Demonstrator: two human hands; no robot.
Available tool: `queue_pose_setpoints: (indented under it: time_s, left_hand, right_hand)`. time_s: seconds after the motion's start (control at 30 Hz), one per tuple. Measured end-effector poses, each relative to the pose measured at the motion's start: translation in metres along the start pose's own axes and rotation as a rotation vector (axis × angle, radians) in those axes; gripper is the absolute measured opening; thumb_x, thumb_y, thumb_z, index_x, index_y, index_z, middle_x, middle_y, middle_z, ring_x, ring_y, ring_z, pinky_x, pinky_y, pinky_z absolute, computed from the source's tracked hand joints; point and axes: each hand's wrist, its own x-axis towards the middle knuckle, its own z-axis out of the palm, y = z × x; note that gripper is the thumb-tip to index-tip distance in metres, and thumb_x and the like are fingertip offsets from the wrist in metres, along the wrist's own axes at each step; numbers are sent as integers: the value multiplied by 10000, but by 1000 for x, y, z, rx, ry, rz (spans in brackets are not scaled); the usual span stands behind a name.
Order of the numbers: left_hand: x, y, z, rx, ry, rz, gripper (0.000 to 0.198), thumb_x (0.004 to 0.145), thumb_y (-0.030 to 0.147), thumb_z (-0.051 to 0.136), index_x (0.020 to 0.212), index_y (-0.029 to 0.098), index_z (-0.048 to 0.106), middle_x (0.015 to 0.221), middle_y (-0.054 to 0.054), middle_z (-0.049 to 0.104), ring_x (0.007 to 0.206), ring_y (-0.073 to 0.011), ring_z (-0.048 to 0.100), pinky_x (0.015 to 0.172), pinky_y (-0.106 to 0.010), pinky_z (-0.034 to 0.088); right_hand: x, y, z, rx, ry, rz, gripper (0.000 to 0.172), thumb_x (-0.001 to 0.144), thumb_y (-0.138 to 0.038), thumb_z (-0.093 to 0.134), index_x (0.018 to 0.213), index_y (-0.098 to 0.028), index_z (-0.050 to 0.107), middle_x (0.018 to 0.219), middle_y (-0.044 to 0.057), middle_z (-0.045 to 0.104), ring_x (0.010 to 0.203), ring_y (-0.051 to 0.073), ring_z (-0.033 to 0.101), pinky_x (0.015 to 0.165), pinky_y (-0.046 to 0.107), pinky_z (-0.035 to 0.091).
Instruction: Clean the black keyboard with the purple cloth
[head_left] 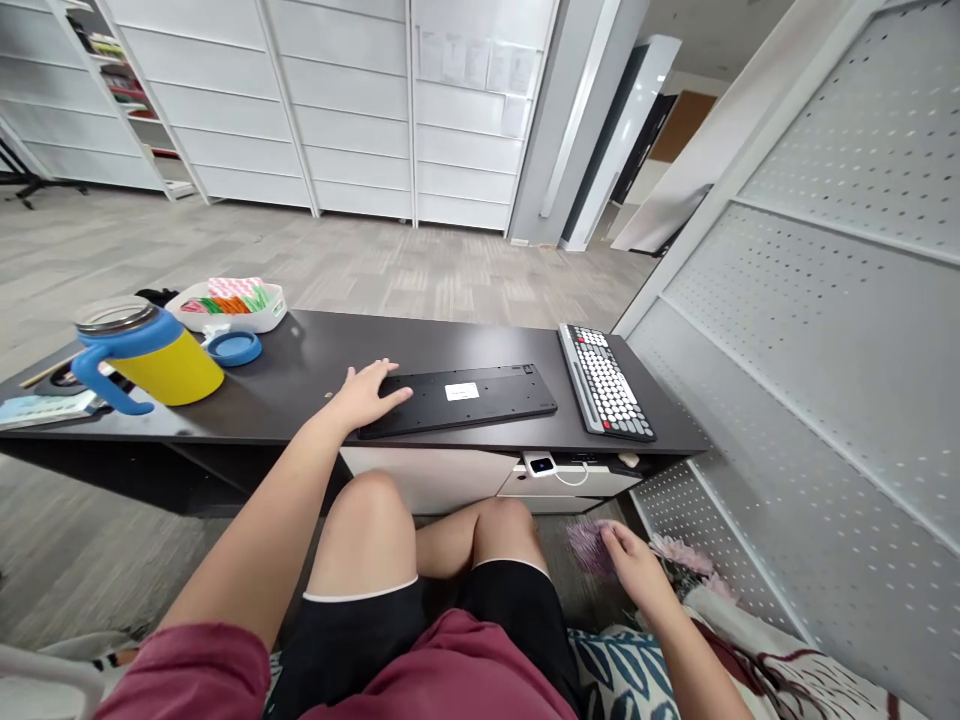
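A dark keyboard (pixel 495 397) lies face down on the desk, its underside and a white label (pixel 461 391) showing. My left hand (pixel 364 395) rests at its left end, fingers stretched out, the thumb lying over the underside. Down to the right, below desk height, my right hand (pixel 628 562) pinches a purple patterned cloth (pixel 589 547). Right of the dark keyboard stands a second keyboard (pixel 607 385), grey with white round keys and a few red ones, its keys facing up.
A yellow and blue mug (pixel 161 355) stands at left, near a blue lid (pixel 234 347) and a white basket (pixel 262 318) of colourful sticks. A small white device (pixel 538 464) with a cable sits under the desktop (pixel 450 345). A perforated partition (pixel 825 300) borders the right.
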Motion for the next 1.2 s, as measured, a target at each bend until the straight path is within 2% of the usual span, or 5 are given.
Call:
queue_pose_setpoints:
  time_s: [0.13,0.5,0.83,1.03,1.2]
  left_hand:
    - [6,40,5,174,-268,127,1202,805,815,767,1776,227,372,1875,-223,137,1738,-483,94,1358,-700,114]
    - [-28,59,15,479,-291,189,1341,782,618,881,1826,151,182,1855,-318,81,1702,-571,137,1342,-658,204]
    - [-83,98,-25,540,-114,37,531,1119,394,351,1412,111,692,1097,-250,801,1045,-465,785,986,-567,553]
    - [-115,89,-50,9,-15,-9,398,993,580,541,860,267,748,844,-60,789,849,-341,754,878,-429,553]
    - [-152,108,7,-874,-204,-112,483,912,696,729,946,217,783,878,-56,811,891,-294,761,790,-353,578]
  right_hand:
    - [-51,60,-8,-17,-32,192,720,749,-879,568,918,-216,793,1052,148,850,1117,407,764,1046,460,578]
    - [-153,103,-45,82,-216,488,655,639,-901,661,783,-264,713,919,96,802,1045,360,761,993,432,606]
    - [-150,67,-33,-10,-245,442,618,579,-894,676,671,-283,661,782,94,768,926,403,759,936,518,628]
    - [-134,30,-8,-13,-216,302,685,666,-966,623,748,-296,741,948,117,829,1124,437,761,1082,507,586]
    - [-125,-41,27,102,-353,73,726,912,-910,542,1032,-252,824,1068,99,828,1106,358,751,1078,456,573]
